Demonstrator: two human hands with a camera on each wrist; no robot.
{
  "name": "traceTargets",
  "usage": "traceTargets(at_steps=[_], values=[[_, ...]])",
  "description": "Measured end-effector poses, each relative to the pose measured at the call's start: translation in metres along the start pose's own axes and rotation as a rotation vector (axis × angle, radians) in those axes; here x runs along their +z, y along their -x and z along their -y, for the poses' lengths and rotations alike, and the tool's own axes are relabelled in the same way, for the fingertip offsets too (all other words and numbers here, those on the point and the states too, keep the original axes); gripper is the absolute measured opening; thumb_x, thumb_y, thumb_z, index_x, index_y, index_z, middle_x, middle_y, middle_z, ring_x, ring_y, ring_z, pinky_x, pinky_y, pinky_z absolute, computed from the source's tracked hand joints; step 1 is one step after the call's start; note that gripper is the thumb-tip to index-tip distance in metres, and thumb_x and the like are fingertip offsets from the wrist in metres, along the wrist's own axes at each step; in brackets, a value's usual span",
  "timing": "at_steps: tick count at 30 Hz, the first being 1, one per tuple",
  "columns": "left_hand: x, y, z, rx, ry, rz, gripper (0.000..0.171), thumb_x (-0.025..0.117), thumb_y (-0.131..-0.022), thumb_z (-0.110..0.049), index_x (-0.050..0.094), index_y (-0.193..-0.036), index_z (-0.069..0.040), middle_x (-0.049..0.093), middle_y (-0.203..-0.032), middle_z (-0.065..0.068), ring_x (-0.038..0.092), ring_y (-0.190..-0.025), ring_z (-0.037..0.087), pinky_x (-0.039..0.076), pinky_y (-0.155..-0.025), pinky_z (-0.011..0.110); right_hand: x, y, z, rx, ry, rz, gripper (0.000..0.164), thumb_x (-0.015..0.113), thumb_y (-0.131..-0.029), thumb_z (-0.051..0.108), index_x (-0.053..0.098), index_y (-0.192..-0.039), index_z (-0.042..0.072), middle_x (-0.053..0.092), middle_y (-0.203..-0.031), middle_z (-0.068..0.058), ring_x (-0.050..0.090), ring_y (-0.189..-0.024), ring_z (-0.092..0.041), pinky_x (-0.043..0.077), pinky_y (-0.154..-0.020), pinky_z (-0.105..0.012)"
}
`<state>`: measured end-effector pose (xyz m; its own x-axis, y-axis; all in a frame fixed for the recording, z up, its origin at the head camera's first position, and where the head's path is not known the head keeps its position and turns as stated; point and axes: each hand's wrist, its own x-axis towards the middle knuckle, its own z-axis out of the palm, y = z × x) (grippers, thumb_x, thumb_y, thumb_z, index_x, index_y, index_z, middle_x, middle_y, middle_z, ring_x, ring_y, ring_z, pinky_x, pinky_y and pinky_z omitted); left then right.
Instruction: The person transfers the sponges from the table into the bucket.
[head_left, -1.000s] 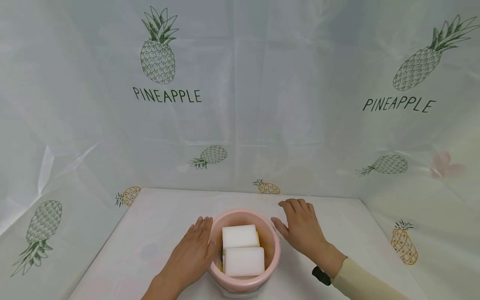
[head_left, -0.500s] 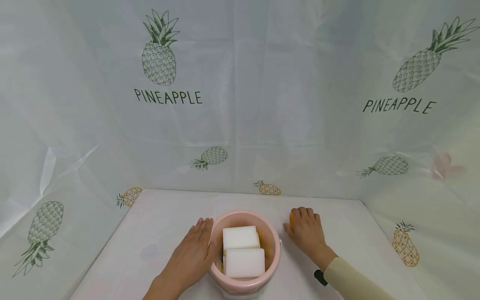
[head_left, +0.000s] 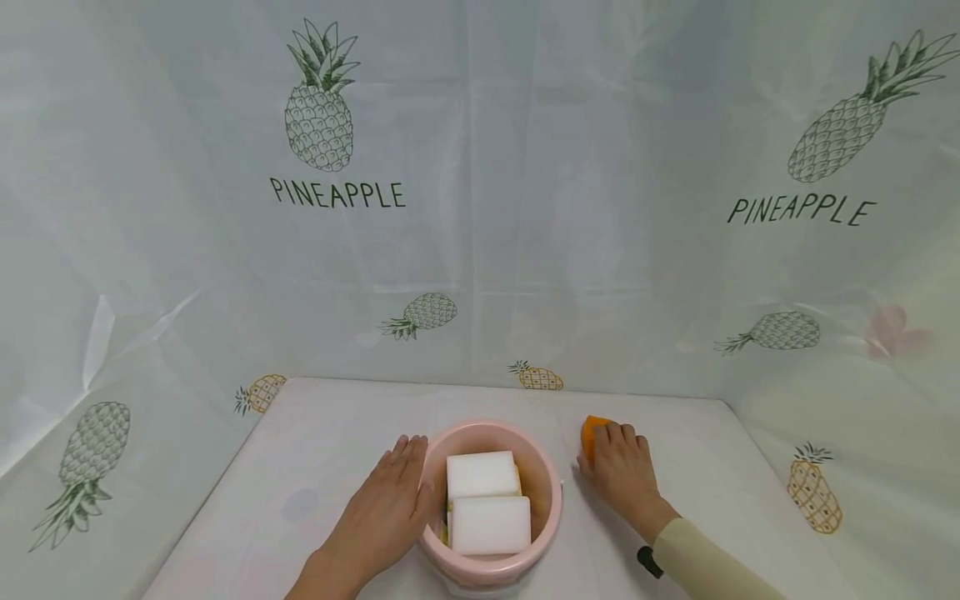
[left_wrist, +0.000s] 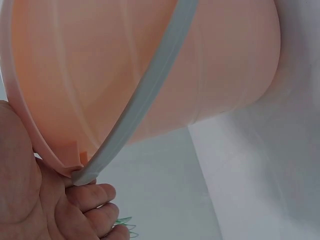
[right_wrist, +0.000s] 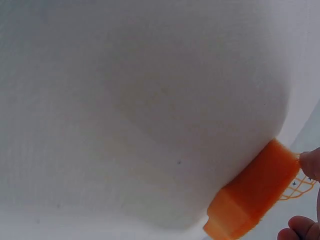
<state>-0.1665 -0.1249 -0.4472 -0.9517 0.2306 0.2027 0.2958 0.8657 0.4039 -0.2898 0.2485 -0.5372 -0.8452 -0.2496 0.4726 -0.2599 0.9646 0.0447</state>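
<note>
My left hand (head_left: pixel 386 508) rests with straight fingers along the left rim of a pink bucket (head_left: pixel 555 521). In the left wrist view that hand lies against the rim, next to the joint of the grey handle (left_wrist: pixel 135 105). Two white sponge blocks (head_left: pixel 482 475) with yellow showing at their edges lie inside the bucket. To the bucket's right, my right hand (head_left: pixel 622 467) grips an orange sponge (head_left: pixel 592 433) at the table. The right wrist view shows the sponge's lighter and darker orange sides, with a fingertip at one end; most of that hand is out of frame.
A pale table (head_left: pixel 337 417) carries the bucket near its front edge. White sheeting with pineapple prints (head_left: pixel 540 250) hangs behind the table and on both sides. A dark band (head_left: pixel 649 562) shows beneath the right sleeve.
My right hand has moved from beside the bucket's rim out to the right. The orange sponge, first unseen, now shows at its fingers. My left hand has stayed at the rim.
</note>
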Motion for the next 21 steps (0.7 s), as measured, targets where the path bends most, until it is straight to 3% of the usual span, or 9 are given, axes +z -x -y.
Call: traceTargets(at_steps=[5, 10, 16, 21], values=[[-0.001, 0.000, 0.000, -0.008, -0.004, 0.012, 0.059, 0.045, -0.112, -0.029, 0.039, -0.159, 0.006, 0.040, -0.165, 0.023, 0.031, -0.159, 0.037, 0.029, -0.129, 0.055, -0.007, 0.004, -0.017, 0.021, -0.025, 0.023, 0.042, 0.081, -0.087, 0.024, 0.062, -0.110, -0.005, 0.063, -0.107, -0.022, 0.055, -0.100, -0.042, 0.049, -0.081, -0.055], [-0.001, 0.001, 0.000, -0.001, -0.002, 0.009, 0.058, 0.046, -0.112, -0.028, 0.040, -0.158, 0.007, 0.041, -0.165, 0.023, 0.032, -0.158, 0.038, 0.030, -0.128, 0.056, -0.015, 0.012, -0.048, 0.063, -0.032, 0.082, 0.048, 0.077, -0.085, 0.017, 0.061, -0.123, -0.008, 0.063, -0.118, -0.025, 0.053, -0.110, -0.045, 0.048, -0.088, -0.060], [0.000, -0.001, 0.001, -0.004, -0.016, 0.005, 0.059, 0.046, -0.112, -0.028, 0.040, -0.158, 0.007, 0.041, -0.165, 0.023, 0.033, -0.158, 0.038, 0.030, -0.128, 0.056, -0.016, 0.019, -0.079, 0.059, -0.031, 0.111, 0.064, 0.080, -0.087, 0.036, 0.057, -0.127, -0.008, 0.061, -0.125, -0.026, 0.052, -0.117, -0.047, 0.045, -0.092, -0.065], [0.002, -0.002, 0.001, -0.004, -0.007, -0.001, 0.058, 0.047, -0.111, -0.027, 0.041, -0.158, 0.007, 0.042, -0.165, 0.022, 0.033, -0.158, 0.037, 0.031, -0.128, 0.056, -0.012, 0.022, -0.087, 0.028, -0.003, 0.143, 0.074, 0.082, -0.086, 0.052, 0.059, -0.125, -0.006, 0.062, -0.121, -0.024, 0.055, -0.114, -0.045, 0.046, -0.089, -0.063]])
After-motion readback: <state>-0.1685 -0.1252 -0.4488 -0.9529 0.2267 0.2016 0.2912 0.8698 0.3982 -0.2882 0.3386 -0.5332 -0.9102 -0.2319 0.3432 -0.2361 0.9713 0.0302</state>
